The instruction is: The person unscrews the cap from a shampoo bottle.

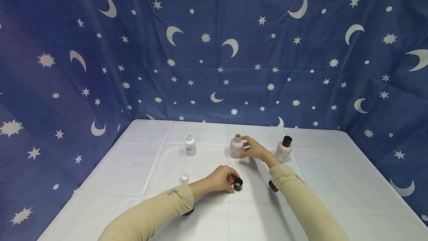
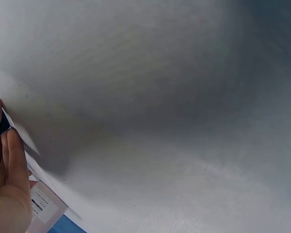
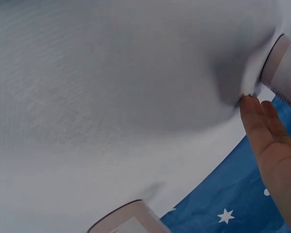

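In the head view my left hand (image 1: 220, 179) pinches a black bottle cap (image 1: 238, 184) at the table, its open side up. Part of this dark cap (image 2: 1, 127) also shows between thumb and fingers at the left wrist view's edge. My right hand (image 1: 255, 148) is at the right side of an uncapped pink bottle (image 1: 236, 148), which stands upright. In the right wrist view its fingers (image 3: 256, 121) are fairly straight beside the bottle (image 3: 283, 68), not wrapped around it; whether they touch it is unclear.
A white uncapped bottle (image 1: 190, 146) stands at the back left, with a small white cap (image 1: 185, 178) lying in front. To the right, behind my right forearm, stands a pink bottle with a black cap (image 1: 287, 141). White cloth (image 1: 214, 215) covers the table; a blue star-patterned curtain (image 1: 214, 66) hangs behind.
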### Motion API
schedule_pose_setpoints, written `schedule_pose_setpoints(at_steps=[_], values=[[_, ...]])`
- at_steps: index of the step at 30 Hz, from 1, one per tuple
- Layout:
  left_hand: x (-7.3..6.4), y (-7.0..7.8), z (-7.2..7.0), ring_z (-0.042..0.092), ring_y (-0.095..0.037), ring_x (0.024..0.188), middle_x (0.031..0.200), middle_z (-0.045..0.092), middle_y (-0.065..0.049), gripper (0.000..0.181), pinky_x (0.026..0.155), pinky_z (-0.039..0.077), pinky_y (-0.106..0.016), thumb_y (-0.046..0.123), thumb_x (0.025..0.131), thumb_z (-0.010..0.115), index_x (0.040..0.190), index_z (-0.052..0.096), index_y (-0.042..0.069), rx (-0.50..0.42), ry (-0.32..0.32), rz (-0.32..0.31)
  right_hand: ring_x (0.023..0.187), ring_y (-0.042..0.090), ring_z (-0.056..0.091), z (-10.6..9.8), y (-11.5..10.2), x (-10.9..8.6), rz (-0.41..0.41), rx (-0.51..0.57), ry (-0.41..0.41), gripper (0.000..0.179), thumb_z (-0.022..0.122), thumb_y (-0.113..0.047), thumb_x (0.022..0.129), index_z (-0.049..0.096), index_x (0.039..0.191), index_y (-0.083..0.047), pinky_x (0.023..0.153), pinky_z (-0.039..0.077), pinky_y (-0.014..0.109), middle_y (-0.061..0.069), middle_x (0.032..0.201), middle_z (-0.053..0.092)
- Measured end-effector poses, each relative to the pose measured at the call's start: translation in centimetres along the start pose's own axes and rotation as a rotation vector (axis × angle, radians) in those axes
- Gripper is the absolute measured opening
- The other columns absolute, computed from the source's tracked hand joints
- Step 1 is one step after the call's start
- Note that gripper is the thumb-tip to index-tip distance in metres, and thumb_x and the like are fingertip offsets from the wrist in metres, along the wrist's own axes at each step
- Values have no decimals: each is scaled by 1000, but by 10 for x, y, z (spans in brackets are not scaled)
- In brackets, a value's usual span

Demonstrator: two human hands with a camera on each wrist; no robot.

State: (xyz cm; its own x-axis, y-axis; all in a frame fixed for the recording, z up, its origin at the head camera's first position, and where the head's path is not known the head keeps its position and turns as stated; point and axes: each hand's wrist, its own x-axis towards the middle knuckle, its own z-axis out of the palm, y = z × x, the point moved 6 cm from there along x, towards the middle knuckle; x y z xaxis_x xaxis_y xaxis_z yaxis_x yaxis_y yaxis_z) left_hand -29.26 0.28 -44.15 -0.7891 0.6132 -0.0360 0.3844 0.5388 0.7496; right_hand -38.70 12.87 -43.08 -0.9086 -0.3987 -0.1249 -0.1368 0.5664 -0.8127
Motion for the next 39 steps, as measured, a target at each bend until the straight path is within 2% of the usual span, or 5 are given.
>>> schedule_pose_setpoints(at_steps=[10, 15, 20, 30, 39], values=[[3, -1, 0, 68, -15, 80, 93, 70, -10, 38, 70, 54, -14, 7, 68, 83, 102, 68, -3, -17, -13, -32, 115, 46, 53, -4, 1, -13, -9, -43, 3, 71, 73, 0, 77, 35, 136, 10, 97, 48, 48, 35, 128, 50], [4, -4, -4, 66, -11, 80, 93, 72, -6, 36, 70, 53, -19, 24, 76, 78, 103, 70, 2, -45, -7, -118, 115, 46, 53, -5, 5, -19, 9, -60, 7, 67, 73, -1, 78, 38, 134, 9, 96, 48, 48, 34, 127, 50], [5, -8, -6, 65, -12, 66, 85, 73, -8, 33, 59, 51, -20, 31, 81, 73, 100, 70, 3, -137, 13, -196, 113, 45, 55, -7, 9, -26, 3, -52, 24, 62, 73, 0, 77, 43, 130, 9, 95, 49, 48, 33, 125, 52], [10, -12, -8, 63, -12, 62, 73, 68, -5, 32, 59, 58, -27, 30, 85, 70, 100, 68, 2, -214, 8, -233, 106, 44, 59, -11, 8, -33, -68, -131, 34, 48, 70, 0, 80, 49, 122, 11, 92, 52, 45, 33, 118, 57], [19, -6, -14, 64, -15, 63, 80, 70, -10, 37, 56, 57, -28, 39, 90, 63, 97, 70, 3, -177, 33, -210, 103, 44, 60, -11, 5, -44, -122, -169, 29, 41, 67, -1, 83, 51, 119, 12, 89, 53, 46, 33, 115, 58]])
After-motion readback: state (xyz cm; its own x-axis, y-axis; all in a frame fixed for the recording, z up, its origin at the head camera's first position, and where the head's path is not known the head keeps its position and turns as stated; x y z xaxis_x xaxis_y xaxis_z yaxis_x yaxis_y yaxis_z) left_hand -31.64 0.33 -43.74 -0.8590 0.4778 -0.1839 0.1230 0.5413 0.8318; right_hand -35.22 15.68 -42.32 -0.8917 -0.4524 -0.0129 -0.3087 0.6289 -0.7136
